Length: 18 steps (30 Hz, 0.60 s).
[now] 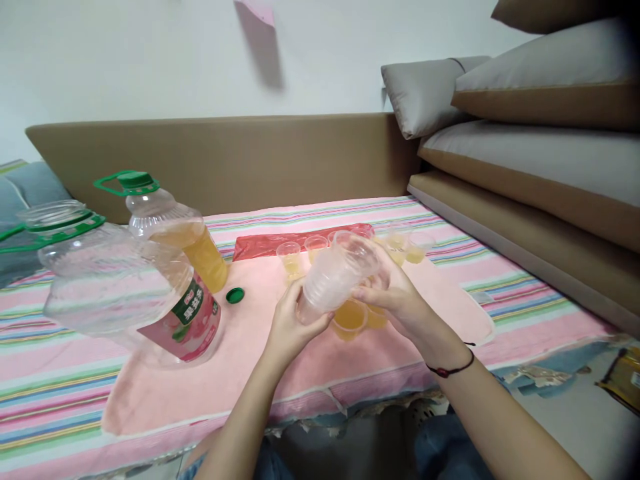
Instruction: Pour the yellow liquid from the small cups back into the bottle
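My left hand pinches the lower end of a stack of clear plastic cups, thumb on the near side; my right hand is closed about the rim end, its thumb below the rim; I cannot tell whether that grip takes one cup or several. The stack is held tilted above the pink cloth, its mouth towards the upper right; a cup of yellow liquid stands just below it, and further part-filled cups stand beyond my hands. To the left, an open-mouthed bottle with a pink label is nearest; a green-capped bottle, part full of yellow liquid, stands behind it; a loose green cap lies on the cloth; a red plastic sheet or bag lies at the cloth's far edge.
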Available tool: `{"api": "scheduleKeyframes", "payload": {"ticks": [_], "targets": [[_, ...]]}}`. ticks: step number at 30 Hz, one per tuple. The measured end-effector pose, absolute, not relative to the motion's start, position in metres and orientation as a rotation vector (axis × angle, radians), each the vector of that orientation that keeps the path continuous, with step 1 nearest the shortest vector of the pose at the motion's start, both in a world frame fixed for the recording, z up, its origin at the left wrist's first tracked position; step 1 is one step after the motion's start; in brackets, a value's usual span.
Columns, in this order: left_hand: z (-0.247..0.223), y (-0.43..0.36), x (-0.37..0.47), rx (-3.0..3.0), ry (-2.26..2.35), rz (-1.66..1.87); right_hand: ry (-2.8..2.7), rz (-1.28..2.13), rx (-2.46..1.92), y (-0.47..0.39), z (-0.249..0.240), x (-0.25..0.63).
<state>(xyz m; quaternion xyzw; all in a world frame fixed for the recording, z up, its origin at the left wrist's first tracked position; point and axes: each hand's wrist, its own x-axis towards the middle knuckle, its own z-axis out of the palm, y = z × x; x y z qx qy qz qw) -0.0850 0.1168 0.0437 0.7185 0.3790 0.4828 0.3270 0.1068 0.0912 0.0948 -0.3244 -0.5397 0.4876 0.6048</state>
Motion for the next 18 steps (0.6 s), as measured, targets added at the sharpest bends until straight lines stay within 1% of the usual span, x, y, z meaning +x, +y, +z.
{"api": "scheduleKeyframes", "payload": {"ticks": [2,6,8,15,18], "targets": [[0.043,0.117,-0.086,1.889,1.017,1.270,-1.275,1.084,-0.755,0.092,0.096,0.111],[0.042,0.117,-0.086,1.932,1.028,1.266,-1.373,0.889,-0.783,0.091,0.100,0.119],[0.042,0.117,-0.085,1.949,1.011,1.265,-1.414,0.858,-0.798,0.091,0.100,0.118],[0.043,0.118,-0.085,1.964,1.047,1.269,-1.410,0.914,-0.814,0.091,0.097,0.118],[0.047,0.116,-0.084,1.864,1.030,1.303,-1.342,0.979,-0.821,0.091,0.098,0.123]]}}
